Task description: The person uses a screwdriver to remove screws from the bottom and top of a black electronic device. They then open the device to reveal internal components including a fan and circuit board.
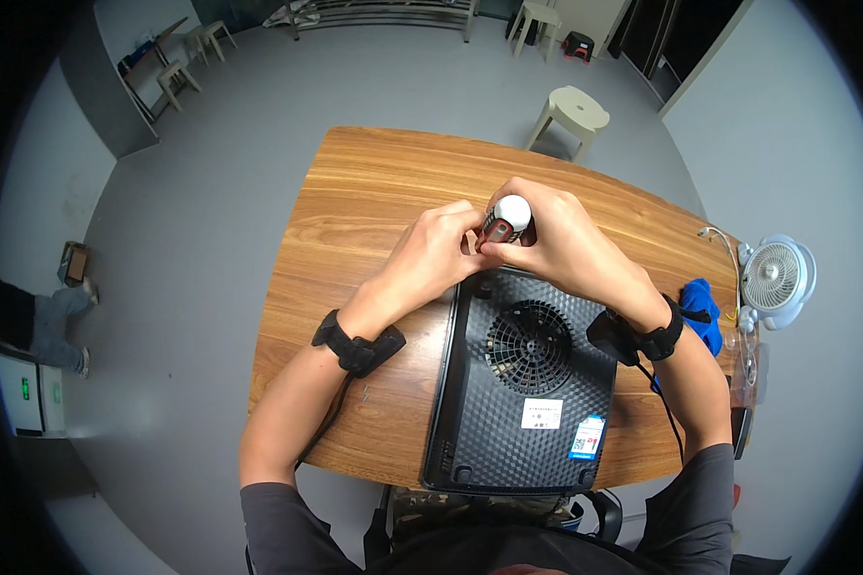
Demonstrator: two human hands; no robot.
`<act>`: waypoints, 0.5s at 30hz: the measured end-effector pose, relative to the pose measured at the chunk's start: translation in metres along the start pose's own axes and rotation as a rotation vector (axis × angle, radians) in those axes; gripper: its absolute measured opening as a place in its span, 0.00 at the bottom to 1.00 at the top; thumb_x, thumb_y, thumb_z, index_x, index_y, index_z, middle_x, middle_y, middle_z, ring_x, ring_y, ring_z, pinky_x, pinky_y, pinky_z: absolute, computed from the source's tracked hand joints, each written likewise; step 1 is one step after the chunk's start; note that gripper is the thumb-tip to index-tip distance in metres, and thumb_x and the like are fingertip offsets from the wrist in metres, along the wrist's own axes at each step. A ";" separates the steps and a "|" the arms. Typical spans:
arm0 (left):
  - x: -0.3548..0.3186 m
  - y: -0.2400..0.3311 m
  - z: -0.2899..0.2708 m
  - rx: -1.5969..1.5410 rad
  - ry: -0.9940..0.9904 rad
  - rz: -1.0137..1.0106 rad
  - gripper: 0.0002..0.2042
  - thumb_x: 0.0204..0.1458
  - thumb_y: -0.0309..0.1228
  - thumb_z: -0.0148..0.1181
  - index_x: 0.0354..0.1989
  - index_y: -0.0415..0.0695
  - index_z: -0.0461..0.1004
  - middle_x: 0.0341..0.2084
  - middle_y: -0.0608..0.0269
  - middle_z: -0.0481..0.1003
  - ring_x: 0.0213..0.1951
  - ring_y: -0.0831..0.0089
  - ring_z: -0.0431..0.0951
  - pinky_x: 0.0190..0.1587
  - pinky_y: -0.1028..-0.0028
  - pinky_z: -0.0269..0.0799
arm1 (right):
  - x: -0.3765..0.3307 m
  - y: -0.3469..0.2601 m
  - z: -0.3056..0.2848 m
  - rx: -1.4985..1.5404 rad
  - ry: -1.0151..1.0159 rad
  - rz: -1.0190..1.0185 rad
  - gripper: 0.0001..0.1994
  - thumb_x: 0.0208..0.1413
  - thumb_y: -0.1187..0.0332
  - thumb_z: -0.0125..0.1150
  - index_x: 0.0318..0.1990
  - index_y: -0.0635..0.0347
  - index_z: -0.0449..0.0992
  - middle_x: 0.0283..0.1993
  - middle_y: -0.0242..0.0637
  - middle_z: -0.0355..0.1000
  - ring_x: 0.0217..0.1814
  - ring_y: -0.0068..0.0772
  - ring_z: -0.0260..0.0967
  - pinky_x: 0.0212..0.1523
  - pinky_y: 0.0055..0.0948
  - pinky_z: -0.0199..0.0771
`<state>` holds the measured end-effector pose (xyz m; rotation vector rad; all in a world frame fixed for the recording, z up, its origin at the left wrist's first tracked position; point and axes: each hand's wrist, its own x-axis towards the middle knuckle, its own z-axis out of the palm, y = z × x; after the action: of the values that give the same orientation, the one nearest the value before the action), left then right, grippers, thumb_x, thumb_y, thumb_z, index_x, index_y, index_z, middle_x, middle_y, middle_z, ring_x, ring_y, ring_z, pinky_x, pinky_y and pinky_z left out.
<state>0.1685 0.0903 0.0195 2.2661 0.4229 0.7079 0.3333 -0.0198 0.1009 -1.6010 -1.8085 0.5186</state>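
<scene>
A black induction cooker (pixel 479 412) lies underside up on the wooden table, its round fan grille (pixel 529 347) and textured base showing. At its far edge my right hand (pixel 571 230) is wrapped round an upright screwdriver (pixel 506 218) with a white end and a red and black handle. My left hand (pixel 433 247) is closed beside it, fingertips drawn together near the tool's lower part. What those fingers pinch, if anything, is hidden, and so is the screwdriver's tip.
On the wooden table (pixel 355 211), a blue cloth (pixel 702 311) lies to the right, near a light blue fan (pixel 772 275) and a cable. Black straps with cords sit on both wrists. A stool (pixel 573 110) stands beyond the table; another person's legs (pixel 59 321) show far left.
</scene>
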 end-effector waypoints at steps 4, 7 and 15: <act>0.001 0.006 -0.003 -0.025 -0.025 -0.055 0.14 0.48 0.32 0.74 0.32 0.34 0.77 0.29 0.53 0.75 0.33 0.54 0.79 0.37 0.60 0.74 | 0.000 0.003 0.000 -0.012 0.000 -0.025 0.16 0.52 0.68 0.74 0.39 0.70 0.74 0.35 0.53 0.78 0.38 0.50 0.80 0.38 0.41 0.78; -0.001 0.004 -0.002 -0.028 -0.024 -0.047 0.14 0.48 0.31 0.74 0.32 0.34 0.76 0.29 0.53 0.76 0.33 0.54 0.79 0.37 0.60 0.74 | 0.000 0.002 0.002 0.008 -0.011 -0.002 0.16 0.52 0.68 0.74 0.39 0.69 0.74 0.35 0.53 0.78 0.38 0.51 0.80 0.37 0.41 0.78; 0.001 0.004 -0.005 -0.037 -0.089 -0.069 0.12 0.49 0.30 0.72 0.33 0.34 0.77 0.29 0.53 0.77 0.32 0.57 0.79 0.38 0.60 0.74 | 0.003 0.006 -0.002 0.011 -0.044 0.007 0.18 0.53 0.70 0.72 0.46 0.67 0.71 0.36 0.51 0.79 0.39 0.52 0.79 0.39 0.41 0.78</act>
<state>0.1663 0.0905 0.0256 2.2271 0.4399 0.5730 0.3385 -0.0165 0.0987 -1.6009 -1.8297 0.5703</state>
